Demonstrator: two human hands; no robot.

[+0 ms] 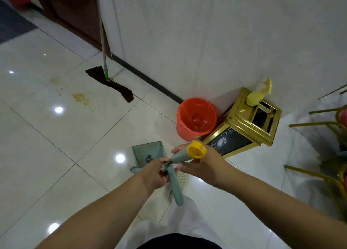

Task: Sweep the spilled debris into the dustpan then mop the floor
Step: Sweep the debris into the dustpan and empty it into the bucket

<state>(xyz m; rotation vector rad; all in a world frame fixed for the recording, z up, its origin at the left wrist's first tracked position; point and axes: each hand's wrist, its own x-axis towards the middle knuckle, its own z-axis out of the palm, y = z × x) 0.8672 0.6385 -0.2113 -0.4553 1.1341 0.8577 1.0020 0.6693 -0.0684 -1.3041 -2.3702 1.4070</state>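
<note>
A teal dustpan (145, 152) rests on the white tiled floor just ahead of my hands. My left hand (154, 173) grips the dustpan's teal handle (175, 186) near its top joint. My right hand (201, 164) is wrapped around a teal broom handle with a yellow end cap (197, 149). Yellowish spilled debris (81, 98) is scattered over the tiles at left. A mop with a dark brown cloth head (112, 85) and a metal pole (102, 32) leans against the wall.
An orange bucket (196, 118) stands against the wall beside a gold and black bin (244, 124), and a yellow spray bottle (258, 94) sits on that bin. Gold chair legs (323, 122) crowd the right edge. A dark wooden door (75, 13) stands at the back left.
</note>
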